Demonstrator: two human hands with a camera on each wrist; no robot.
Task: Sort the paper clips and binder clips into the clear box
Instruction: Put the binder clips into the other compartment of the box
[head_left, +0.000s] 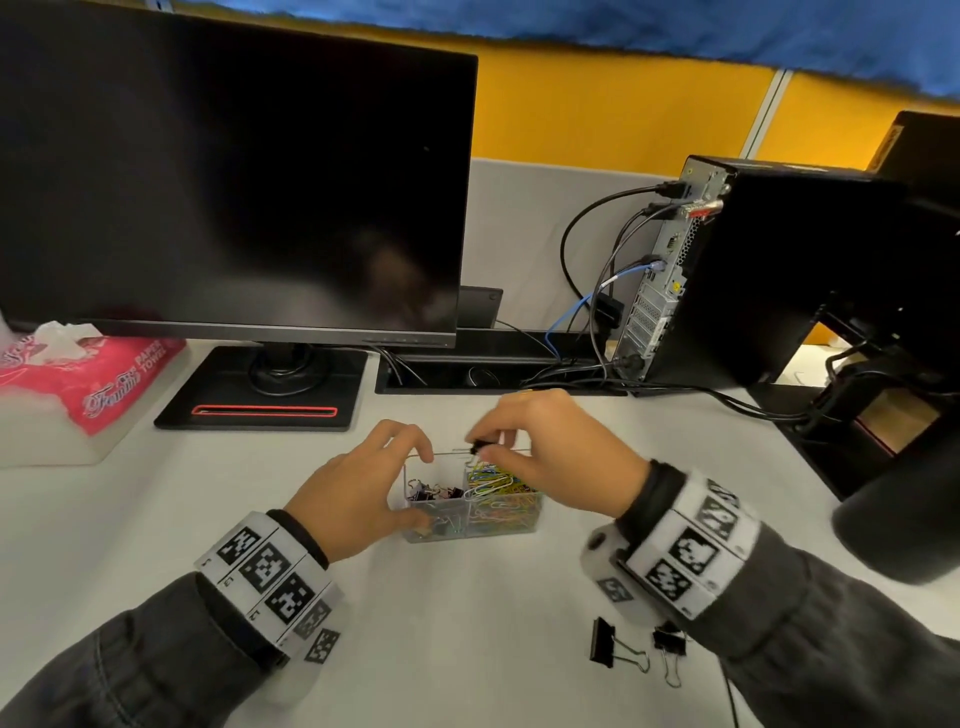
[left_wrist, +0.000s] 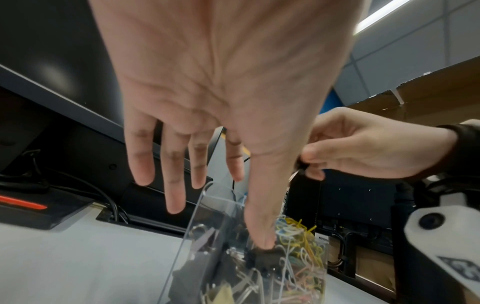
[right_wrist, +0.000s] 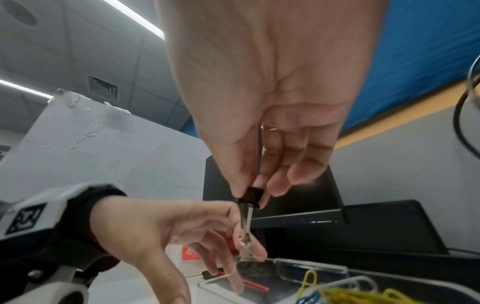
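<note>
The left hand (head_left: 358, 488) curved, fingers spread — the right hand (head_left: 550, 457) pinched, thumb against fingertips, wrist raised.

We see a white desk (head_left: 467, 623) carrying a clear divided plastic box (head_left: 511, 525) at centre, two black binder clips (head_left: 636, 649) lower right, a black monitor base (head_left: 260, 389) and pink tissue pack (head_left: 88, 379) at left

clear box (head_left: 524, 522) before monitor (head_left: 234, 171), binder clips (head_left: 636, 649) nearer right
</note>
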